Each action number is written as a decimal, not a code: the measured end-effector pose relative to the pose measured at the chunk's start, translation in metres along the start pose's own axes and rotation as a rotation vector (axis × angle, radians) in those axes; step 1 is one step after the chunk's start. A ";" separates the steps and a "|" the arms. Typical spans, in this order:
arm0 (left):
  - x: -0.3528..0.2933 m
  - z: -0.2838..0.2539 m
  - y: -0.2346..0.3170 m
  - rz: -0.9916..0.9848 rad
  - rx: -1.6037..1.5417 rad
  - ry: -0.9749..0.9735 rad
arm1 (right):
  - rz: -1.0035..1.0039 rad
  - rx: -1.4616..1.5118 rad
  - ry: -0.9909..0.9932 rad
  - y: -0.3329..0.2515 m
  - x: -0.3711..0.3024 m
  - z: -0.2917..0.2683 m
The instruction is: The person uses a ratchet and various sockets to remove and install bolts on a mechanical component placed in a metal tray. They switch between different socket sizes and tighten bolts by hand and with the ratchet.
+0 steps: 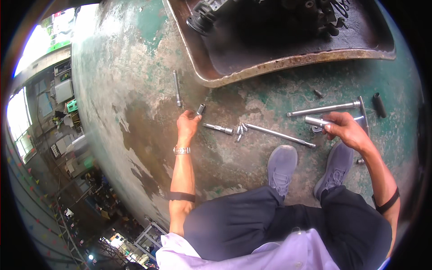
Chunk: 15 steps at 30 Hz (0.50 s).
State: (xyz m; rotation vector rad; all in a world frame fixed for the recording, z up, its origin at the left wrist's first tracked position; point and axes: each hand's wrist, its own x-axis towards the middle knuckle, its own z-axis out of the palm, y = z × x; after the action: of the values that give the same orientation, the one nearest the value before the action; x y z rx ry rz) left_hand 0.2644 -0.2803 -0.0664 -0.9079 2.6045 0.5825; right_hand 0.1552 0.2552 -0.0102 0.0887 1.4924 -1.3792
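Patchy green-grey floor, brown stain, bright window at far left

Two hands: the left hand at centre left with one short socket, the right hand at centre right with one silver socket. Four metal bars across the middle, one crosspiece and one dark tube at right, two small metal pieces right of centre. One tray at top, two shoes lower centre, one wristwatch, two armbands; the small bits mid-frame cluster too tightly to count
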 end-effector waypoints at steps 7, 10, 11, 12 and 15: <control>0.003 0.011 0.034 -0.014 0.366 -0.024 | -0.048 -0.245 0.123 -0.005 0.038 0.016; 0.008 -0.009 0.047 -0.373 -0.308 -0.250 | -0.115 -0.391 0.160 -0.003 0.055 0.021; 0.003 -0.015 0.051 -0.378 -0.538 -0.256 | -0.147 -0.389 0.167 -0.002 0.058 0.024; -0.002 -0.020 0.057 -0.375 -0.754 -0.267 | -0.181 -0.386 0.175 -0.002 0.062 0.027; -0.018 -0.032 0.090 -0.366 -1.248 -0.280 | -0.199 -0.470 0.164 -0.004 0.074 0.030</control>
State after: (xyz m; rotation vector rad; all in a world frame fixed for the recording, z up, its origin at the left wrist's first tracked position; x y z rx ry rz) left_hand 0.2145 -0.2216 -0.0065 -1.3976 1.5549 2.0820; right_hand 0.1382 0.1895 -0.0530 -0.2546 1.9702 -1.1592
